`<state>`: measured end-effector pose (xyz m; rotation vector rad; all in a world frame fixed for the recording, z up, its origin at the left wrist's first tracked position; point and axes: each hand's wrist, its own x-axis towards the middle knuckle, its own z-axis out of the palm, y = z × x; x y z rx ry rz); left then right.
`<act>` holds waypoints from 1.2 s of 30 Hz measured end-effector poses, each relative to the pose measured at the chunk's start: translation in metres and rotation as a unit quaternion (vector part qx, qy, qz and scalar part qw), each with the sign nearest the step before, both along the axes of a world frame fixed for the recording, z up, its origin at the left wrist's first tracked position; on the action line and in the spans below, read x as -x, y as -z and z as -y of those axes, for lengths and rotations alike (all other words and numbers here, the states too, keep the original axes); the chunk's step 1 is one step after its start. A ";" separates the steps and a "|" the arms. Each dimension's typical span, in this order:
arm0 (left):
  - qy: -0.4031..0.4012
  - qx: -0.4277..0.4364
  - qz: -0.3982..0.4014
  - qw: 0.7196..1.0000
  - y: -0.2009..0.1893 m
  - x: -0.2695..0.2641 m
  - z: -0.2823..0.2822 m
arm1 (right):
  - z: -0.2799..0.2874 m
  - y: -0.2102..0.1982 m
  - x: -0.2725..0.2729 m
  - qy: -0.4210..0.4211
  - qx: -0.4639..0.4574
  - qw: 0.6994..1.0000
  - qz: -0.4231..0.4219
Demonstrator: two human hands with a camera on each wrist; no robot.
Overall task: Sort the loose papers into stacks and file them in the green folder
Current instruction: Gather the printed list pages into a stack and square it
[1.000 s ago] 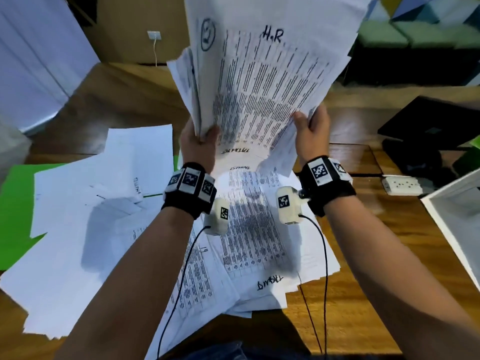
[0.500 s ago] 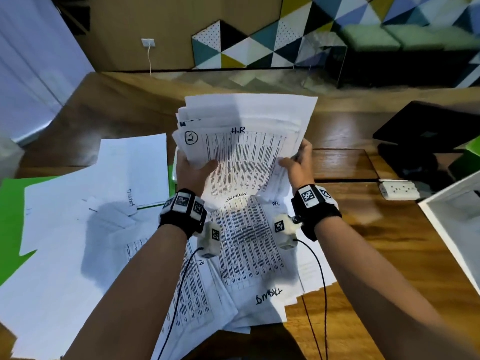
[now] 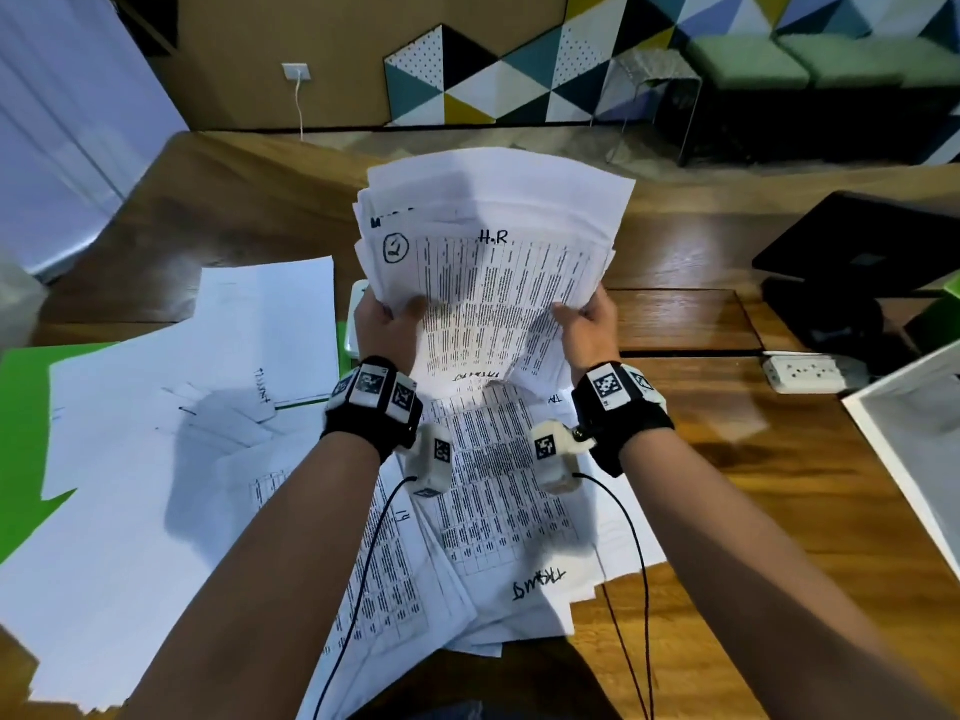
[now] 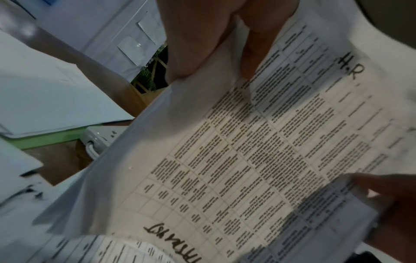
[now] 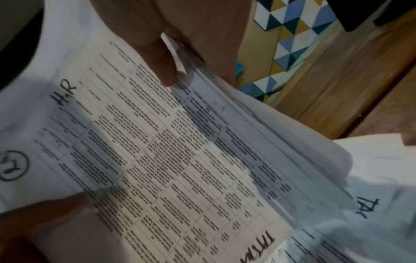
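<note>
I hold a fanned stack of printed papers [image 3: 493, 241] above the table, the top sheet marked "H.R" [image 4: 281, 142] [image 5: 157, 151]. My left hand [image 3: 387, 324] grips its left lower edge, thumb on top. My right hand [image 3: 587, 324] pinches the right lower edge, thumb on top [image 5: 162, 71] with fingers behind. More loose papers [image 3: 498, 511] lie spread on the table below my wrists and to the left [image 3: 156, 459]. The green folder [image 3: 21, 407] lies open at the left, mostly covered by sheets.
A white power strip [image 3: 802, 374] sits on the wooden table [image 3: 727, 485] at the right, beyond it a black device [image 3: 872, 262]. A white box edge [image 3: 904, 449] juts in at the far right. Another socket block [image 4: 101, 135] lies behind the held stack.
The held stack has come down from close in front of the head camera to a lower position over the table. Both hands keep their grip.
</note>
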<state>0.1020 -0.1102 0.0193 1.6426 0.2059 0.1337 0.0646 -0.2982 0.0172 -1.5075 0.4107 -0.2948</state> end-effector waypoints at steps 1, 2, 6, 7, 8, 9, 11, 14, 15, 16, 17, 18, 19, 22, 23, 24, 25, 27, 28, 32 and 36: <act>-0.006 0.003 0.000 1.000 -0.001 0.003 -0.002 | 0.002 -0.003 0.002 -0.005 0.003 1.000 0.007; -0.012 0.004 0.000 1.000 -0.001 0.006 -0.004 | 0.005 -0.005 0.005 -0.012 0.008 1.000 0.014; -0.008 0.003 0.001 1.000 0.005 0.029 -0.015 | 0.013 -0.011 0.020 -0.054 0.023 0.998 0.028; -0.005 0.005 0.000 1.000 0.007 0.035 -0.016 | 0.014 -0.011 0.024 -0.061 0.023 0.998 0.026; -0.002 0.010 -0.001 1.000 0.010 0.041 -0.018 | 0.013 -0.009 0.029 -0.065 0.020 0.997 0.023; 0.004 0.014 -0.002 1.000 0.013 0.046 -0.019 | 0.013 -0.007 0.032 -0.066 0.020 0.998 0.015; 0.020 0.042 -0.002 0.999 0.015 0.053 -0.022 | 0.013 -0.005 0.037 -0.056 0.025 0.998 0.008; 0.051 0.076 -0.012 0.996 0.012 0.057 -0.025 | 0.017 -0.023 0.038 -0.021 0.054 0.994 0.089; 0.063 0.076 -0.021 0.995 0.010 0.058 -0.025 | 0.016 -0.038 0.037 -0.010 0.087 0.988 0.127; 0.072 0.075 -0.037 0.994 0.010 0.057 -0.025 | 0.015 -0.056 0.035 -0.004 0.147 0.976 0.163; 0.078 0.076 -0.052 0.993 0.009 0.055 -0.025 | 0.012 -0.077 0.033 -0.010 0.230 0.954 0.191; 0.080 0.074 -0.065 0.992 0.009 0.054 -0.025 | 0.009 -0.097 0.030 -0.035 0.327 0.922 0.207; 0.080 0.071 -0.072 0.992 0.010 0.053 -0.025 | 0.003 -0.116 0.028 -0.074 0.430 0.878 0.199; 0.093 0.063 -0.071 0.991 0.012 0.050 -0.027 | -0.021 -0.147 0.018 -0.217 0.693 0.684 0.070; 0.098 0.063 -0.070 0.991 0.013 0.050 -0.027 | -0.029 -0.147 0.015 -0.254 0.730 0.633 0.039; 0.101 0.063 -0.068 0.991 0.014 0.050 -0.029 | -0.036 -0.144 0.013 -0.281 0.746 0.603 0.022; 0.103 0.065 -0.064 0.990 0.015 0.050 -0.029 | -0.039 -0.139 0.012 -0.295 0.751 0.591 0.015; 0.108 0.063 -0.055 0.991 0.017 0.050 -0.031 | -0.041 -0.127 0.012 -0.305 0.749 0.588 0.023; 0.114 0.054 -0.052 0.991 0.019 0.049 -0.033 | -0.041 -0.122 0.013 -0.305 0.750 0.586 0.032; 0.163 0.011 -0.030 0.986 0.023 0.048 -0.035 | -0.041 -0.108 0.016 -0.302 0.762 0.568 0.077; 0.183 -0.040 -0.029 0.982 0.029 0.040 -0.034 | -0.040 -0.105 0.012 -0.312 0.769 0.556 0.053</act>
